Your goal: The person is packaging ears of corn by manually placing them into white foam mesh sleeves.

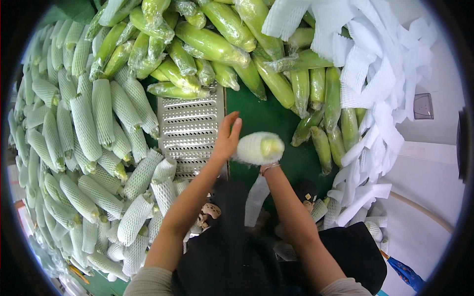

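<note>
An ear of corn in a white foam net sleeve [261,148] hangs in front of me over the green surface, its pale yellow-green end facing me. My right hand [267,167] is beneath it and appears to hold it; the corn hides most of the fingers. My left hand [227,136] is raised beside the corn's left end, fingers apart; whether it touches the sleeve is hard to tell. Below my right wrist hangs an unfilled foam net sleeve [257,201]; what holds it is hidden.
Plastic-wrapped ears of corn [211,44] are heaped at the back and right. Sleeved ears [85,125] fill the left side. Loose foam net sleeves [370,74] pile up along the right. A perforated metal plate [190,129] lies in the green tabletop [255,111].
</note>
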`<state>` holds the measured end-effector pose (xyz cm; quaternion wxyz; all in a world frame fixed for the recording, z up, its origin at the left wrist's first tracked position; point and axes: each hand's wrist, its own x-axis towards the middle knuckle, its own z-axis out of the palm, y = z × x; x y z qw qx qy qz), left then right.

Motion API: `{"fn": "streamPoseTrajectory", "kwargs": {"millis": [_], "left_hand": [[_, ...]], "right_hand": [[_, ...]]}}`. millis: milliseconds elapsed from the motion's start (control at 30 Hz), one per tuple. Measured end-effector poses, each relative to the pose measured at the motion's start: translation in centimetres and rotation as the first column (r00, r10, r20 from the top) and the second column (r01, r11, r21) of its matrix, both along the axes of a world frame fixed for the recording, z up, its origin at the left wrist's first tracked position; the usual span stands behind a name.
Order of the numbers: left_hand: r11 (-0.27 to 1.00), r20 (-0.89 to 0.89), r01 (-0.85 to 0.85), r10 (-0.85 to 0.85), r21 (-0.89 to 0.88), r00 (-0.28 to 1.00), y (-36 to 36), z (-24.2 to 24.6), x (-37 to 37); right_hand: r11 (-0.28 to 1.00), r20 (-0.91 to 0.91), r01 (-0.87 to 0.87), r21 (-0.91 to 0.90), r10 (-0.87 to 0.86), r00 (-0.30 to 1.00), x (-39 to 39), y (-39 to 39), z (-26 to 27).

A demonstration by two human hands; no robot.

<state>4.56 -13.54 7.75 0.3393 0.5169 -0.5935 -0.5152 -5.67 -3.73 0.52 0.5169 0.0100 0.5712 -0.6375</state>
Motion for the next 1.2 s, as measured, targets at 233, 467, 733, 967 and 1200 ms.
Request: {"fn": "streamPoseTrajectory", "kwargs": {"millis": [233,467,733,967,1200], "left_hand": [[0.498,-0.284,0.675,-0.648,0.544,0.707,-1.8,13.8,18.2],[0.523,0.314,0.466,-0.834,0.714,0.455,0.9,23.0,34.3],[0.937,-0.034,0.283,-0.282,0.204,0.959,-7.2,10.4,17.0],[0.828,-0.715,0.334,0.11,0.451,0.691,-10.4,1.1,10.0],[0.937,-0.54,-0.136,0.3,0.322,0.787,-9.0,-0.2,9.5]], "right_hand": [[0.261,-0.442,-0.518,0.815,0.858,-0.263,3.8,1.8,16.9],[0.071,-0.299,-0.59,0.804,0.907,-0.297,-1.0,9.2,9.2],[0.83,-0.346,-0.501,-0.246,0.407,0.845,-0.9,-10.3,15.8],[0.836,-0.206,-0.508,-0.208,0.471,0.858,6.4,-16.6,7.7],[0.764,-0.324,-0.567,-0.308,0.476,0.817,8.1,-18.7,5.9]]}}
